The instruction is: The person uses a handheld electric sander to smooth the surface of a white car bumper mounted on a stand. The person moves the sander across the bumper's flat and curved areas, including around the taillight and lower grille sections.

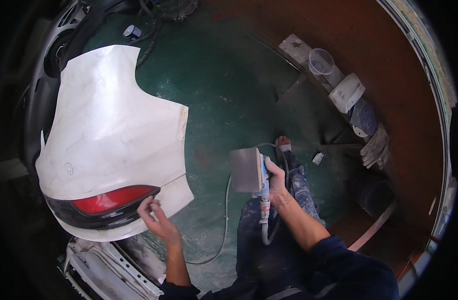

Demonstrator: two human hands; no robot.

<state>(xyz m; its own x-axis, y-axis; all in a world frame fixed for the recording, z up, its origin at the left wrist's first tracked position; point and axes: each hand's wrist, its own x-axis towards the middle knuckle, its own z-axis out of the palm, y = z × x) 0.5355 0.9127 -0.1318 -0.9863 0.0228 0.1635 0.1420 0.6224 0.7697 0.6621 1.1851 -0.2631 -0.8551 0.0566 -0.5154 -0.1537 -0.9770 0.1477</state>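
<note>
My right hand (276,180) is wrapped round a blue air sander (264,186), its flat grey rectangular pad (245,171) turned to the left. A grey hose runs from the fitting at the sander's lower end. On the left stands a large white car body panel (114,130) with a red tail light (114,199) and black trim low on it. Close to the right end of that light is my left hand (159,220), its fingers loosely bent and apart, holding nothing I can see. Whether its fingertips touch the panel I cannot tell.
Along the right wall a ledge (295,47) carries a clear plastic tub (321,62), a white container (347,93), round sanding discs (363,117) and gloves (376,148). The hose (226,215) loops over the green floor. A metal car part (111,272) lies at lower left.
</note>
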